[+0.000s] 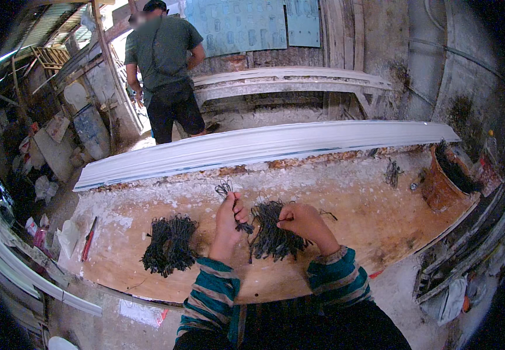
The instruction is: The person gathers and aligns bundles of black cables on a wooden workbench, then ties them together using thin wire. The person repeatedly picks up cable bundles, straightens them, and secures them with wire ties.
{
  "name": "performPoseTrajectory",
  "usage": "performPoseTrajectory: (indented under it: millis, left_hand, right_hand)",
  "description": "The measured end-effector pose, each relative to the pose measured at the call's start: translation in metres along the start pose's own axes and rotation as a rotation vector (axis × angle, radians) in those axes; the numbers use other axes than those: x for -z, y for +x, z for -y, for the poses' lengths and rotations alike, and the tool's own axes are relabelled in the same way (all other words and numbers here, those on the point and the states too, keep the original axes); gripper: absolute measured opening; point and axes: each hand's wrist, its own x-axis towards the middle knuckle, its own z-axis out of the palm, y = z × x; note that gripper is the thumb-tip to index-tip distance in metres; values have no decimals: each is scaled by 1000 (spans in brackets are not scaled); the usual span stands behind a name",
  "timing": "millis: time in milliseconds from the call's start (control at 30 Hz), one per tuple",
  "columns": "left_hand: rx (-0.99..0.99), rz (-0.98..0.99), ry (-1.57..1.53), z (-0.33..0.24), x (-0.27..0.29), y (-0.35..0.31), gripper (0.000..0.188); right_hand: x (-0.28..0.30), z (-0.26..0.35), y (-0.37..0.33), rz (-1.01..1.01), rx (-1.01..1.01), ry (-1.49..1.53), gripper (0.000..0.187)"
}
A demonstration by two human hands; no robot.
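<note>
My left hand [226, 224] is closed around a small bunch of thin dark looped cords [224, 188]; loops stick out above the fist and ends hang below it. Over the right side of a dark cord pile [271, 236], my right hand [308, 224] has its thumb and fingertips pressed together. Whatever may be pinched there is too small to make out. Left of my hands lies a second pile of dark cords [169, 245], tied or folded into bundles. Both piles rest on the plywood tabletop [351, 256].
A long white moulding [264, 146] runs along the table's far side. An orange-brown bucket [442, 181] with dark cords stands at the right end, near a loose cord bunch [392, 173]. A red-handled tool [89, 240] lies left. Another person [168, 70] stands beyond the table.
</note>
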Motion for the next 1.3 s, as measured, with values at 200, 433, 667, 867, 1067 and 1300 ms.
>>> performPoseTrajectory:
  millis: [200, 433, 667, 867, 1067, 1300]
  left_hand:
    - [-12, 59, 67, 7, -3, -2, 27]
    - [-4, 156, 243, 22, -20, -12, 39]
    - [-25, 135, 461, 33, -33, -23, 45]
    - [-160, 129, 230, 22, -12, -8, 37]
    - [-158, 59, -44, -2, -8, -1, 35]
    - [-98, 136, -121, -7, 9, 6, 34]
  right_hand:
    - [3, 11, 2, -96, -90, 360, 11]
    - [-4, 16, 6, -186, 36, 689, 10]
    - [-18, 30, 2, -140, 121, 712, 11]
    - [-13, 32, 3, -186, 15, 614, 5]
    - [2, 12, 0, -89, -13, 13, 24]
    - [1, 9, -1, 64, -72, -62, 24]
